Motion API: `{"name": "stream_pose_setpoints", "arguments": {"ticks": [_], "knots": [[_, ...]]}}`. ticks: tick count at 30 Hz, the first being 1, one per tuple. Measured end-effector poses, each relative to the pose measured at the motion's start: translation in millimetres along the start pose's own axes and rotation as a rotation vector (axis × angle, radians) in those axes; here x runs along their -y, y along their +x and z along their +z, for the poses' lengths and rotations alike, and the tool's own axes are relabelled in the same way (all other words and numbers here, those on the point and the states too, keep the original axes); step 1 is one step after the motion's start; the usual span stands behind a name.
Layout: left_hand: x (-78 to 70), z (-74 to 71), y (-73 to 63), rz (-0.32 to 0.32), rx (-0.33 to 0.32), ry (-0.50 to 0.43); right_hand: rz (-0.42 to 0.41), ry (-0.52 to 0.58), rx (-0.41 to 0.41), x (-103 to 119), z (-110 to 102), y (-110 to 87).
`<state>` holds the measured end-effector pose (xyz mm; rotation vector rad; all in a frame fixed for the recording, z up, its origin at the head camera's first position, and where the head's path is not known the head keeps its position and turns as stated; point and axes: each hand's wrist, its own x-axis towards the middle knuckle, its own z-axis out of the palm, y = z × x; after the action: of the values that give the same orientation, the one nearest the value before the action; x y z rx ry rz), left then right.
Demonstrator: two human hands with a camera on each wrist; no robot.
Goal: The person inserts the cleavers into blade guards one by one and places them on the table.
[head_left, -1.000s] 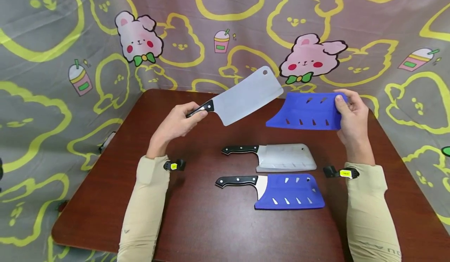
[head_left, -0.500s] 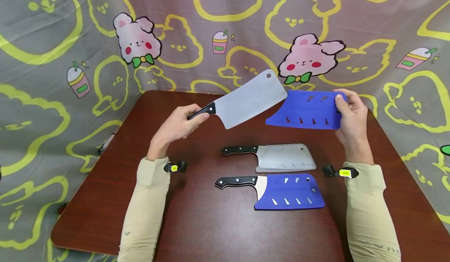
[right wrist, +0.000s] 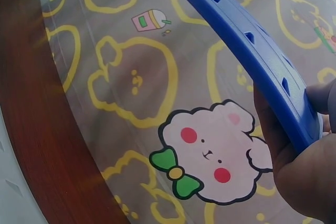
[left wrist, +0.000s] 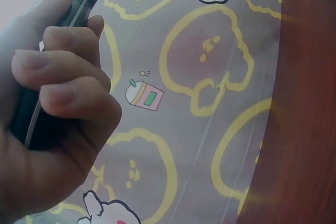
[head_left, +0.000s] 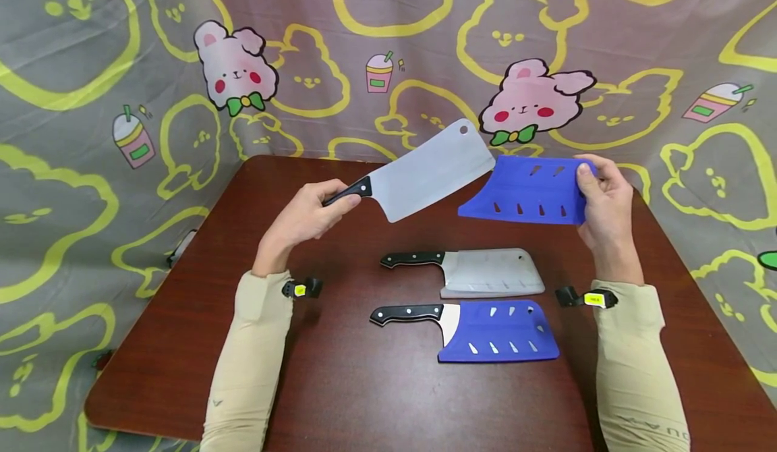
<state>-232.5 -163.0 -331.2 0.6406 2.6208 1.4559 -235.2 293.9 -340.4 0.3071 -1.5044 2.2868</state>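
Note:
My left hand (head_left: 306, 212) grips the black handle of a cleaver (head_left: 431, 172), whose bare blade tilts up to the right above the table. In the left wrist view, the fingers (left wrist: 79, 98) curl round that handle. A blue blade sheath (head_left: 522, 192) with slots is pinched at its right end by my right hand (head_left: 610, 206). In the right wrist view, the sheath (right wrist: 247, 40) shows edge-on between thumb and fingers. The blade's tip corner lies at the sheath's open upper left edge; whether they touch I cannot tell.
Below the hands, a cleaver in a translucent sheath (head_left: 492, 273) lies on the brown table (head_left: 340, 398). Nearer the front lies another cleaver in a blue sheath (head_left: 500, 330). Both handles point left. A patterned cloth (head_left: 340, 7) hangs behind the table.
Since a second ago, the bare cleaver has moved slightly right and down, closing the gap to the blue sheath. Over the last half second, the hands have hardly moved.

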Motion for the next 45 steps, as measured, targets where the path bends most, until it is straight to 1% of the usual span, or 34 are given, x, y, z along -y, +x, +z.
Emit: {"name": "stream_pose_setpoints", "arguments": {"ticks": [3,7,10,14,16,19,20,23,27,30,34,37,40,42,45], "knots": [[-3.7,-1.0,-2.2,0.004,0.01,-0.009,0.001,0.013,-0.01,0.1,-0.2,0.6],[-9.3,-3.0,-6.2,0.001,0.029,0.006,-0.007,0.085,-0.043,3.5,-2.4,1.2],[-13.8,-2.7,-7.6,0.016,0.036,0.032,-0.021,0.131,-0.054,7.5,-4.6,1.2],[-18.9,1.7,-6.6,0.036,0.048,0.026,-0.002,0.074,-0.019,9.7,-5.4,-0.4],[-20.3,3.9,-6.1,0.027,0.057,0.017,0.01,0.034,-0.005,8.9,-4.8,-1.5],[-20.5,4.9,-6.8,0.011,0.062,0.021,0.016,0.007,-0.005,6.9,-3.6,-2.9],[-20.4,4.7,-7.5,0.007,0.065,0.027,0.016,0.009,-0.007,6.3,-3.2,-3.1],[-21.0,3.1,-9.8,-0.003,0.075,0.046,-0.021,0.027,-0.021,5.2,-1.3,-2.5],[-24.8,-0.6,-13.6,-0.013,0.094,0.054,-0.071,0.086,-0.024,7.4,0.0,-0.9],[-27.9,-4.8,-17.4,-0.026,0.145,0.063,-0.069,0.104,0.006,11.8,-1.7,-0.5],[-28.6,-9.5,-23.2,-0.055,0.246,0.071,-0.058,0.062,0.067,17.0,-4.5,-2.1],[-27.7,-12.2,-25.9,-0.068,0.291,0.072,-0.053,0.042,0.109,17.7,-3.2,-2.9],[-27.8,-12.9,-25.9,-0.055,0.312,0.078,-0.054,0.042,0.124,15.7,-0.7,-3.2],[-28.3,-12.6,-24.6,-0.042,0.313,0.08,-0.058,0.051,0.117,14.1,1.2,-3.6],[-29.1,-12.1,-23.5,-0.041,0.303,0.079,-0.065,0.063,0.112,11.2,4.3,-4.3]]}}
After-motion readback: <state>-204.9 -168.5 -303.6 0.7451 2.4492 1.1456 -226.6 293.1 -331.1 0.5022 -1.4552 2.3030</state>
